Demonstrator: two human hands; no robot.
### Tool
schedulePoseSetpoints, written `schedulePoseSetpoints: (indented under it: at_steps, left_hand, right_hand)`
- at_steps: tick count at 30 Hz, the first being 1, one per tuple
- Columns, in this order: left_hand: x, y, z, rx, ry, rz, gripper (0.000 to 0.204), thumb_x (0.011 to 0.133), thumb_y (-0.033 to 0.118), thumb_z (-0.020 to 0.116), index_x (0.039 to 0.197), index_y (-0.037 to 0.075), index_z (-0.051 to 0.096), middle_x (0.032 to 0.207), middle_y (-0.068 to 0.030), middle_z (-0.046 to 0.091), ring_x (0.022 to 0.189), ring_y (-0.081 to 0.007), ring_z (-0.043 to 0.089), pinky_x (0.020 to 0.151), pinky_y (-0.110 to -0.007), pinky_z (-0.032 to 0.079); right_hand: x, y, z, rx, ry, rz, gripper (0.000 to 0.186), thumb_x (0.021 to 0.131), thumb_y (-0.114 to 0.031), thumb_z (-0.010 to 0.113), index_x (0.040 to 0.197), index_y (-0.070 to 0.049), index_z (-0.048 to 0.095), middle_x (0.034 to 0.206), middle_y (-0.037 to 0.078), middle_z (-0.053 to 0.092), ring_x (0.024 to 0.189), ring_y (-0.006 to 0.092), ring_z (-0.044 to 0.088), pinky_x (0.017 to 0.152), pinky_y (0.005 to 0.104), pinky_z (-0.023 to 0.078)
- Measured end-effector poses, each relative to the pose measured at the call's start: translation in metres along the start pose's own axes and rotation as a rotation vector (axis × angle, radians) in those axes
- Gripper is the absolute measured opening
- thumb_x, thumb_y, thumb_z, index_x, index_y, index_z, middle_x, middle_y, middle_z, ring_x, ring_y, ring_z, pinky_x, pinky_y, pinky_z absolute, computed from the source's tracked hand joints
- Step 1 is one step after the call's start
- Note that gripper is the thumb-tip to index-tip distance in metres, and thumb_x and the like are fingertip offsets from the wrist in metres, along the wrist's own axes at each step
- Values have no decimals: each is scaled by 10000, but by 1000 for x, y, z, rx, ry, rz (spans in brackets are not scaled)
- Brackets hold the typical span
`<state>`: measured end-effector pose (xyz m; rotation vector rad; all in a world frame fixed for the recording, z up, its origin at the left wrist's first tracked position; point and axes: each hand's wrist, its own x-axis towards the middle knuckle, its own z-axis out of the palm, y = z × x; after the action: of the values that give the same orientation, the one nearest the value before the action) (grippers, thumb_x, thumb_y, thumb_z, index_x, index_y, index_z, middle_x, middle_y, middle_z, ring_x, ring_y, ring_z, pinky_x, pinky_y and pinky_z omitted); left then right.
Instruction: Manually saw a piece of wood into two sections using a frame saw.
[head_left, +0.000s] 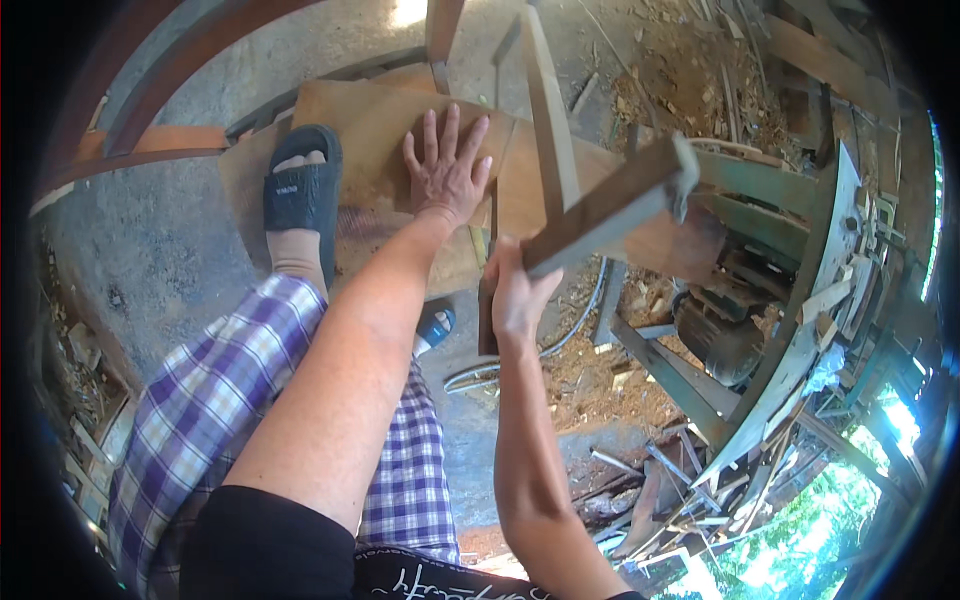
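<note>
on the board [370,130] the left hand [447,165] lies flat, fingers spread, beside a sandalled foot [300,185]. the right hand [515,290] is clamped on a saw frame [600,205]; it looks stiff and light, best held at that upright end.

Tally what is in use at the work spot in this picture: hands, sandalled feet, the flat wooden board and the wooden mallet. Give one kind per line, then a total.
Hands: 2, the left hand flat on the board and the right hand gripping the mallet
Sandalled feet: 2
Flat wooden board: 1
Wooden mallet: 1
Total: 6
</note>
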<state>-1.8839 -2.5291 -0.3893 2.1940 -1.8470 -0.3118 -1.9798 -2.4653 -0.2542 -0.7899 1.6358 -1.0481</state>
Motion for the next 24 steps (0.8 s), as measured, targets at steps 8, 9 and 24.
schedulePoseSetpoints:
  at_steps: [8,9,24]
  left_hand:
    - [-3,-3,0,-58,-61,-32,654,890,420,547,1482,368,274,1589,-56,144,1452,-333,110,1116,-596,61]
    - [-3,-3,1,-77,-61,-23,655,891,420,547,1483,367,271,1589,-56,142,1452,-333,109,1115,-596,63]
    - [1,2,-5,-7,-82,0,640,902,439,519,1486,376,266,1595,-48,119,1457,-333,72,1117,-593,57]
  right_hand:
    - [-9,-4,2,7,-1,42,155,794,-6,579,728,-62,451,574,32,477,507,127,474,529,277,427]
    - [-8,-4,3,21,-7,70,154,796,-10,573,727,-60,444,576,38,478,512,131,473,546,291,436]
    - [12,-10,-12,53,-62,88,182,857,-77,552,705,-51,455,543,58,518,503,143,511,553,312,477]
